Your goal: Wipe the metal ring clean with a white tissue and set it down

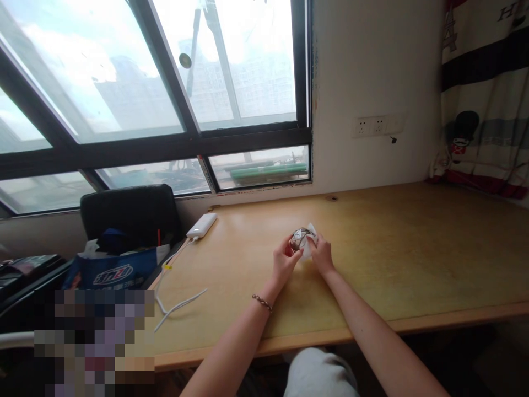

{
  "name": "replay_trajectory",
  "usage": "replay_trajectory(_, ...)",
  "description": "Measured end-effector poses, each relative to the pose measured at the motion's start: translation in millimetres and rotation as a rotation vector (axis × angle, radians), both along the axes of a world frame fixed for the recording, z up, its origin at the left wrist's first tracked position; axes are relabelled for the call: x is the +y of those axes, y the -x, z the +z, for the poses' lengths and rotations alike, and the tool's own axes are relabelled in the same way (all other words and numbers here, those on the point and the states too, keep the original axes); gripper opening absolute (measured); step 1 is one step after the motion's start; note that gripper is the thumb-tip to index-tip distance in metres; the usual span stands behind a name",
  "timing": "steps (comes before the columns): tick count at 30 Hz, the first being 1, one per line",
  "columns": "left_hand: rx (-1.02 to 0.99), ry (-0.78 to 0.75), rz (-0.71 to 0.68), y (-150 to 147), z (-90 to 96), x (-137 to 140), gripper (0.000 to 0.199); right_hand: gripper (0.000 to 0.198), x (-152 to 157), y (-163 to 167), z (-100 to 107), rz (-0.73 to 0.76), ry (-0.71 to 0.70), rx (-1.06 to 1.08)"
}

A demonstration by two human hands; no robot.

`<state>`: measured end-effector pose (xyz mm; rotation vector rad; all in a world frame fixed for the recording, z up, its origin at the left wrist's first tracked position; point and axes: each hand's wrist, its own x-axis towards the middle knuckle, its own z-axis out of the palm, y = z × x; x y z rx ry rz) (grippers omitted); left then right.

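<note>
Head cam: shiny silver-brown rnd. obj. (300, 236) w/ white sheet (306, 253), btwn hands (284, 262).

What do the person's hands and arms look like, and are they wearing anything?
The left hand and right hand wear no gloves, and no sleeves show. A dark bracelet, twisted or beaded-looking, circles the left wrist.

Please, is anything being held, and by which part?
A shiny rounded object: the left hand grips its left side; the right hand holds a white sheet against its right side.
</note>
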<state>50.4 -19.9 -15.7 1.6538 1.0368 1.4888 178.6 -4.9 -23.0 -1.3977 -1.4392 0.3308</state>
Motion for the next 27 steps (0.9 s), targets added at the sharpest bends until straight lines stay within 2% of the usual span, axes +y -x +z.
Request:
replay_trajectory(5,-0.174,0.179,-0.109,5.1,7.7,2.9,0.047,0.029,-4.2,0.0,1.8,0.022,0.044,-0.132)
replay_trajectory(10,-0.185,0.317,-0.107,9.8,11.2,5.5,0.041,0.027,-2.6,1.3,-0.9,0.064,0.049,-0.125)
replay_trajectory(14,-0.150,0.268,-0.203,4.4,4.4,6.2,0.037,0.034,2.2,2.7,-3.3,-0.012,0.103,-0.047)
replay_trajectory(17,-0.174,0.258,-0.323,-2.9,-1.9,5.9,0.044,0.046,7.0,3.5,-6.5,-0.072,0.174,0.007)
replay_trajectory(20,-0.206,0.262,-0.354,-6.1,-4.5,6.4,0.050,0.053,12.1,3.9,-11.4,-0.020,0.298,0.080)
replay_trajectory(22,-0.210,0.261,-0.333,-4.9,-3.6,7.4,0.047,0.050,13.8,3.6,-13.1,0.050,0.355,0.120)
replay_trajectory(24,-0.196,0.281,-0.308,-2.1,-2.2,8.5,0.045,0.044,12.7,2.5,-12.0,0.073,0.332,0.101)
replay_trajectory(27,-0.169,0.307,-0.300,1.9,-2.0,9.7,0.047,0.036,5.7,-0.4,-5.7,0.015,0.175,-0.046)
